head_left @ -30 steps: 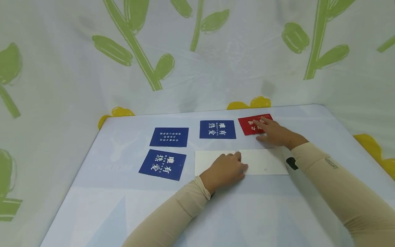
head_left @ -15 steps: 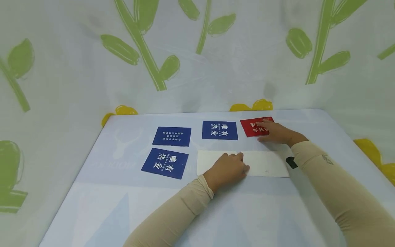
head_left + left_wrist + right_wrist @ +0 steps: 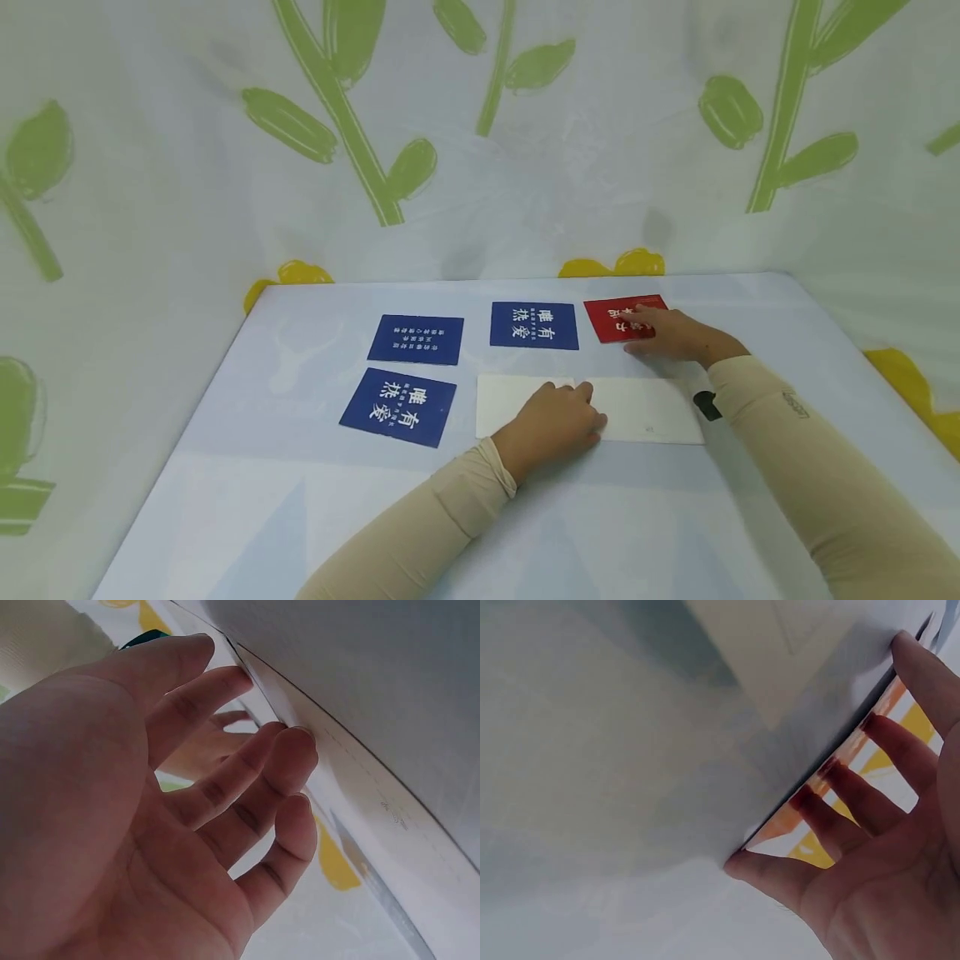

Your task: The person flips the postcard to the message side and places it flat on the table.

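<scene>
My left hand point(image 3: 553, 423) rests its fingertips on white cards point(image 3: 648, 410) laid side by side, covering part of where they meet. The left wrist view shows the fingers loosely bent against the white card point(image 3: 375, 795), with the thumb raised off it. My right hand point(image 3: 678, 335) has its fingertips on a red card point(image 3: 611, 321) with white lettering at the back right. In the right wrist view the right hand point(image 3: 885, 840) spreads its fingers along that card, seen nearly edge-on. The right hand partly hides the card's right side.
A blue card point(image 3: 534, 326) lies left of the red one. Farther left are another blue card point(image 3: 416, 339) and a tilted blue card point(image 3: 398, 407) nearer the front. The pale table point(image 3: 247, 500) meets a leaf-patterned curtain point(image 3: 585, 183) at its back edge.
The right hand's fingers have drawn slightly closer together over the red card. The left hand stays on the white cards. The head view has shifted a little.
</scene>
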`<state>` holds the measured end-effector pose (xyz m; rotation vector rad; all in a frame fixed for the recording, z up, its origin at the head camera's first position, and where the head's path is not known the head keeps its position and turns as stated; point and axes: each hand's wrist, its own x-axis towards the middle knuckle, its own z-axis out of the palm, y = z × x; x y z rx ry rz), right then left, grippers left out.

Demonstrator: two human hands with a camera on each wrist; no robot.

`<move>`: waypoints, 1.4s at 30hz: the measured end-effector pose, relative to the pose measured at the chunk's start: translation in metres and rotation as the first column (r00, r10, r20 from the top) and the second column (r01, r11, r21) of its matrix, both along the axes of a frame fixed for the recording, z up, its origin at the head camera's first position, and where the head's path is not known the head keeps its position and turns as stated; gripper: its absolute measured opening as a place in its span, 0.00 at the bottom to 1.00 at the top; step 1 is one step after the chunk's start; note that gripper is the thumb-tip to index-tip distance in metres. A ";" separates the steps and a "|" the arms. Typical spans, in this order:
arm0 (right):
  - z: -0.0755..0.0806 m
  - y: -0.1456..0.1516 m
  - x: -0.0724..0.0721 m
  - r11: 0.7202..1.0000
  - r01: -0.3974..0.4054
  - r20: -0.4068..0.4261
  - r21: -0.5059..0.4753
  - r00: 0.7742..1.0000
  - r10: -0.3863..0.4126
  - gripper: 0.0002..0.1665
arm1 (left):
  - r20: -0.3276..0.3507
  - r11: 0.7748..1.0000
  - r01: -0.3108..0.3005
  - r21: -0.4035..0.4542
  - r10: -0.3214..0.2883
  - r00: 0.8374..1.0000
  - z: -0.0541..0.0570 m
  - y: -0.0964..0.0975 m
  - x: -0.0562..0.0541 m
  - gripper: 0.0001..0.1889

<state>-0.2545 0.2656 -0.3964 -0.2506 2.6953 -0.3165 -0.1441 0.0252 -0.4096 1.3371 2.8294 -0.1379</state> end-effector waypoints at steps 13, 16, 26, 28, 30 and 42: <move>-0.002 0.003 0.001 0.999 -0.031 -0.049 -0.015 0.998 0.030 0.44 | 0.007 1.000 -0.008 -0.008 0.008 1.000 -0.002 0.002 -0.001 0.13; -0.003 0.005 0.004 0.999 -0.045 -0.073 -0.007 0.996 0.044 0.43 | 0.004 1.000 0.001 -0.006 -0.001 1.000 -0.003 0.004 0.000 0.12; -0.007 0.004 0.006 0.999 -0.053 -0.136 -0.007 0.989 0.051 0.39 | -0.002 1.000 0.004 0.002 -0.004 1.000 -0.003 0.003 0.000 0.12; -0.008 0.004 0.007 0.999 -0.047 -0.138 -0.011 0.989 0.045 0.39 | -0.004 1.000 0.006 0.002 -0.006 1.000 -0.004 0.002 0.000 0.12; -0.010 0.004 0.008 0.999 -0.052 -0.145 -0.008 0.988 0.050 0.38 | -0.005 1.000 0.009 0.006 -0.009 1.000 -0.003 0.001 0.000 0.12; -0.011 0.008 0.025 1.000 -0.006 -0.159 -0.024 0.987 0.002 0.37 | 0.029 1.000 0.009 0.007 -0.009 1.000 0.000 0.001 -0.002 0.13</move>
